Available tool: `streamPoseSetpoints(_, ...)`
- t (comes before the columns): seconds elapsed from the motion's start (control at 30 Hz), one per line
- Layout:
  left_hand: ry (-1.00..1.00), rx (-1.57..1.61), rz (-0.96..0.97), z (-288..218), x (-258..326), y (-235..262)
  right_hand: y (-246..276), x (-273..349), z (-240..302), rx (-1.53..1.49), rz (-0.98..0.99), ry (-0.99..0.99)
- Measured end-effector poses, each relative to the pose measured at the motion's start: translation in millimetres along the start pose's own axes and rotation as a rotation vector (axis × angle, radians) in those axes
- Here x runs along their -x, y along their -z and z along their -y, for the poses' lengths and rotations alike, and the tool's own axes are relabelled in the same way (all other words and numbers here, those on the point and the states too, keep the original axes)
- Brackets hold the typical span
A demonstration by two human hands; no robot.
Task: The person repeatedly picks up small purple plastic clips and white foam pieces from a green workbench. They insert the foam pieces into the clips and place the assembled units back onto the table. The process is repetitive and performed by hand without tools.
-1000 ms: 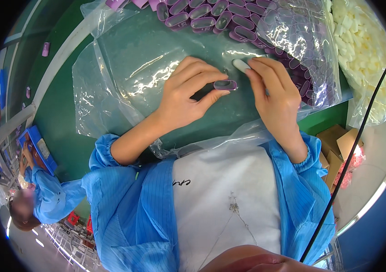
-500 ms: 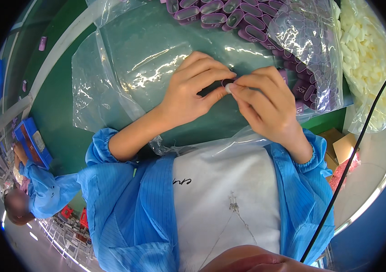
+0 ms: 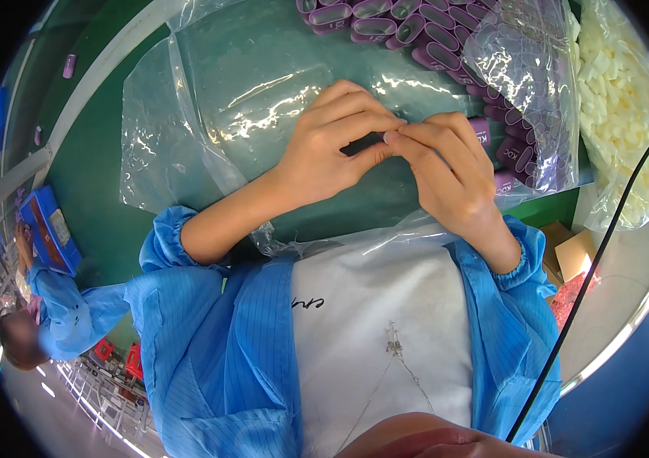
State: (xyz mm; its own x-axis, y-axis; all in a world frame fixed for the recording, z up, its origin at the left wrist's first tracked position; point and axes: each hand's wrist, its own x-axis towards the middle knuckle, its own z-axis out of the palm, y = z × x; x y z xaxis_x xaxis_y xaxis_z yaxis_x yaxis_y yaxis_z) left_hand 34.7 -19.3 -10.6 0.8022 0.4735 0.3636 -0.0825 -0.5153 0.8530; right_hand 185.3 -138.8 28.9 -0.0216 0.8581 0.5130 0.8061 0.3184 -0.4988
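My left hand [image 3: 336,137] and my right hand [image 3: 454,168] meet at the fingertips over the table, both closed in a pinch. Between them is a small purple oval shell, now almost wholly covered by my fingers. The small white piece is hidden too, and I cannot tell whether my right fingers still grip it or only press on the shell. Under both hands lies a clear plastic sheet [image 3: 233,99]. Beyond my right hand stand many similar purple shells [image 3: 374,29] in packed rows, partly under a clear plastic bag [image 3: 515,53].
At the far right a clear bag holds white pieces [image 3: 618,99]. A black cable [image 3: 595,259] hangs down on the right, near an open cardboard box [image 3: 572,252]. On the left are a blue tray [image 3: 51,229] and a co-worker's blue sleeve [image 3: 76,313]. The green table [image 3: 99,160] has a pale curved edge.
My right fingers have closed in against my left fingertips. The white piece and the shell's rim, visible before, are now covered. The view has shifted slightly.
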Motion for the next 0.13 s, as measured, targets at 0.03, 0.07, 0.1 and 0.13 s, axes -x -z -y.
streamPoseSetpoints(0.03, 0.011, 0.003, -0.004, 0.5, -0.2, -0.6, -0.6, 0.8, -1.6, -0.004, -0.012, -0.005)
streamPoseSetpoints(0.07, 0.021, 0.007, -0.008, 0.9, -0.5, -1.1, -0.9, 1.6, -2.9, -0.007, -0.024, -0.010)
streamPoseSetpoints(0.1, 0.031, 0.010, -0.011, 1.1, -0.8, -1.6, -1.0, 2.4, -3.7, -0.011, -0.036, -0.016)
streamPoseSetpoints(0.13, 0.037, 0.003, -0.009, 0.8, -0.5, -2.3, -0.7, 3.2, -4.0, -0.008, -0.038, -0.017)
